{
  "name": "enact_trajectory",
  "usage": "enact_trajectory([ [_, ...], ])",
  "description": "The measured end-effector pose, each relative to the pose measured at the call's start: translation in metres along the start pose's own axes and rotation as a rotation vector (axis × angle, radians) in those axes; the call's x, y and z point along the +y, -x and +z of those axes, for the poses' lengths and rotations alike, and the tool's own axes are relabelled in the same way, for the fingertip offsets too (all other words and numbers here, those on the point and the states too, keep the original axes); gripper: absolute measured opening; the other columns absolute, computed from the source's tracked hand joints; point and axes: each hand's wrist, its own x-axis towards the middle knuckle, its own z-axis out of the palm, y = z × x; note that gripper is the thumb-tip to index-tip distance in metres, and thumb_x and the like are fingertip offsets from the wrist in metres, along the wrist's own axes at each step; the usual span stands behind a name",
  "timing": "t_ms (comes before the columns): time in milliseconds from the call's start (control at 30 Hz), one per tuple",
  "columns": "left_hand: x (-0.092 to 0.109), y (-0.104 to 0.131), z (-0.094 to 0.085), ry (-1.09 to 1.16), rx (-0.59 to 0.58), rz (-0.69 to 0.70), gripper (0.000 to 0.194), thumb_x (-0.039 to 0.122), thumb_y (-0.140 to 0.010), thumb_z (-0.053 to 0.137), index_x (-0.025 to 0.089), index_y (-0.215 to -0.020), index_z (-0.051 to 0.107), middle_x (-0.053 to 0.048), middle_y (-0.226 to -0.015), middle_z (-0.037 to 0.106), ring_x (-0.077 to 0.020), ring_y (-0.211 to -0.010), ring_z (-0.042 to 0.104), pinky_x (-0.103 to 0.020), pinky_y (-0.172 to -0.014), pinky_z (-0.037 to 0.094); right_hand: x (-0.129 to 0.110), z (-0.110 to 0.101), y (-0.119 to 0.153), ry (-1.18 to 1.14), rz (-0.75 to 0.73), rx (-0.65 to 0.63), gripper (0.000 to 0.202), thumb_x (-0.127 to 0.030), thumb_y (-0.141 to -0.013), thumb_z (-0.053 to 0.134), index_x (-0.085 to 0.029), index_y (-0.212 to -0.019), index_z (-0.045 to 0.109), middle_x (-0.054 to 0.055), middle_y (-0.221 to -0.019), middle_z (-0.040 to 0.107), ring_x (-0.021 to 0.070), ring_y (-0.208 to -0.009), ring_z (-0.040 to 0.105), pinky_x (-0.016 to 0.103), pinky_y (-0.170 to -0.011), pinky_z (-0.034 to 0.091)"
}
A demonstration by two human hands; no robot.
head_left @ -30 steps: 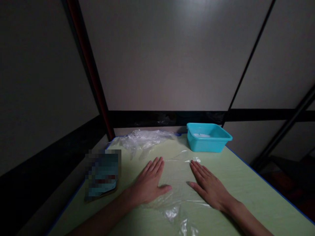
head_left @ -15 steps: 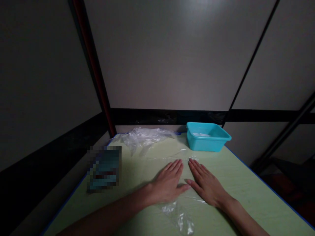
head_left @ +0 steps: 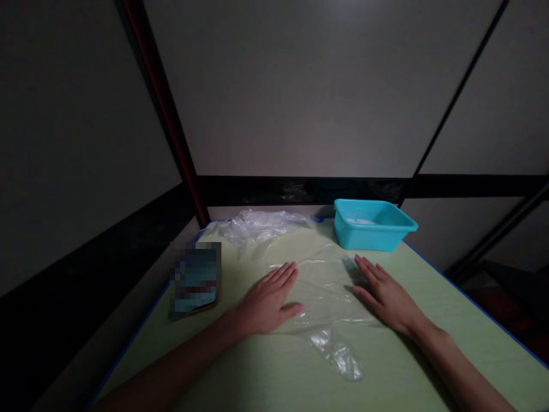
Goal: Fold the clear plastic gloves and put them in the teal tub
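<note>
A thin, clear plastic sheet, possibly a bag [head_left: 326, 306], lies spread on the pale green tabletop [head_left: 266, 372], with a crinkled strip of it reaching toward me. My left hand [head_left: 268, 300] rests palm down near its left side, fingers stretched out. On the opposite side, my right hand [head_left: 386, 294] is flat too, its fingers extended and lifted slightly or lying at the plastic's edge; I cannot tell which. Neither hand grips anything.
Crumpled clear plastic [head_left: 266, 226] lies along the back edge. A turquoise basin [head_left: 373, 237] with something white inside stands at the back right. On the left is a flat, phone-like object [head_left: 197, 280], its face pixelated. A grey panelled wall [head_left: 291, 103] rises behind.
My hands have moved apart, the left one leftward and the right one rightward, uncovering more of the plastic between them. The whole view has shifted slightly.
</note>
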Motion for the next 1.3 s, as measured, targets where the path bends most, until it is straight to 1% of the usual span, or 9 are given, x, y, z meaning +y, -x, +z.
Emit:
enact_trajectory([
  [133, 0.001, 0.0, 0.0, -0.004, 0.006, -0.006, 0.071, 0.058, -0.081, 0.029, 0.011, -0.134, 0.017, -0.01, -0.141, 0.012, -0.0177, -0.13, 0.008, -0.031, -0.105, 0.011, -0.039, -0.011, 0.007, -0.134, 0.038, 0.021, 0.052, -0.04, -0.087, 0.031, -0.017, -0.134, 0.026, 0.007, -0.138, 0.027, 0.0224, -0.124, 0.028, 0.04, -0.101, 0.029],
  [267, 0.002, 0.0, 0.0, -0.02, 0.003, -0.004, 0.076, 0.06, -0.079, 0.031, 0.009, -0.134, 0.017, -0.012, -0.141, 0.011, -0.0183, -0.13, 0.007, -0.03, -0.105, 0.01, -0.085, -0.007, 0.02, -0.151, -0.18, -0.135, 0.066, -0.046, -0.085, 0.035, -0.016, -0.137, 0.008, 0.007, -0.142, 0.009, 0.0241, -0.128, 0.013, 0.042, -0.103, 0.023],
  [367, 0.003, 0.0, -0.001, -0.027, -0.002, -0.007, 0.078, 0.06, -0.078, 0.032, 0.007, -0.133, 0.018, -0.013, -0.141, 0.011, -0.019, -0.13, 0.006, -0.03, -0.105, 0.009, -0.097, -0.005, 0.03, -0.156, -0.321, -0.226, 0.071, -0.049, -0.084, 0.035, -0.015, -0.137, 0.001, 0.007, -0.141, 0.003, 0.0241, -0.129, 0.007, 0.042, -0.105, 0.017],
  [500, 0.004, -0.001, -0.004, -0.031, -0.026, -0.006, 0.081, 0.062, -0.077, 0.033, 0.006, -0.133, 0.018, -0.014, -0.141, 0.011, -0.0208, -0.13, 0.006, -0.031, -0.104, 0.009, -0.091, -0.012, 0.039, -0.163, -0.407, -0.331, 0.07, -0.047, -0.085, 0.036, -0.018, -0.136, 0.0, 0.004, -0.141, 0.003, 0.0228, -0.129, 0.006, 0.042, -0.105, 0.012],
  [733, 0.004, 0.0, -0.007, -0.024, -0.035, 0.016, 0.081, 0.06, -0.076, 0.038, 0.007, -0.134, 0.016, -0.014, -0.141, 0.011, -0.022, -0.13, 0.005, -0.033, -0.104, 0.011, -0.078, -0.023, 0.052, -0.173, -0.5, -0.394, 0.07, -0.048, -0.083, 0.039, -0.016, -0.136, 0.006, 0.007, -0.139, 0.013, 0.0259, -0.126, 0.015, 0.046, -0.102, 0.019],
  [933, 0.001, 0.001, -0.003, -0.005, -0.01, 0.038, 0.077, 0.058, -0.076, 0.042, 0.015, -0.134, 0.017, -0.013, -0.142, 0.009, -0.0235, -0.13, 0.004, -0.036, -0.103, 0.01, -0.073, -0.035, 0.061, -0.135, -0.504, -0.341, 0.067, -0.045, -0.082, 0.043, -0.017, -0.136, 0.014, 0.007, -0.137, 0.023, 0.0274, -0.124, 0.024, 0.047, -0.098, 0.028],
  [1067, 0.0, 0.001, -0.004, 0.103, 0.039, 0.044, 0.075, 0.053, -0.075, 0.047, 0.014, -0.133, 0.021, -0.013, -0.141, 0.012, -0.0246, -0.129, 0.006, -0.039, -0.103, 0.013, -0.07, -0.037, 0.066, -0.156, -0.451, -0.23, 0.057, -0.037, -0.082, 0.048, -0.018, -0.133, 0.029, 0.008, -0.134, 0.033, 0.0253, -0.121, 0.031, 0.041, -0.096, 0.035],
  [1200, 0.0, 0.0, -0.007, 0.385, 0.25, 0.074, 0.053, 0.031, -0.079, 0.049, 0.016, -0.127, 0.034, -0.011, -0.137, 0.029, -0.0215, -0.125, 0.025, -0.036, -0.101, 0.021, -0.065, -0.031, 0.073, -0.224, -0.404, -0.145, 0.036, -0.026, -0.082, 0.05, -0.021, -0.118, 0.05, 0.006, -0.128, 0.045, 0.0217, -0.119, 0.037, 0.032, -0.094, 0.04],
  [1300, 0.0, -0.002, -0.007, 0.714, 0.352, 0.038, 0.032, 0.022, -0.077, 0.048, 0.015, -0.108, 0.05, -0.01, -0.111, 0.055, -0.0189, -0.1, 0.052, -0.032, -0.086, 0.04, -0.066, -0.029, 0.074, -0.266, -0.419, -0.133, 0.025, -0.02, -0.083, 0.049, -0.021, -0.106, 0.056, 0.006, -0.117, 0.054, 0.0199, -0.112, 0.045, 0.031, -0.092, 0.041],
])
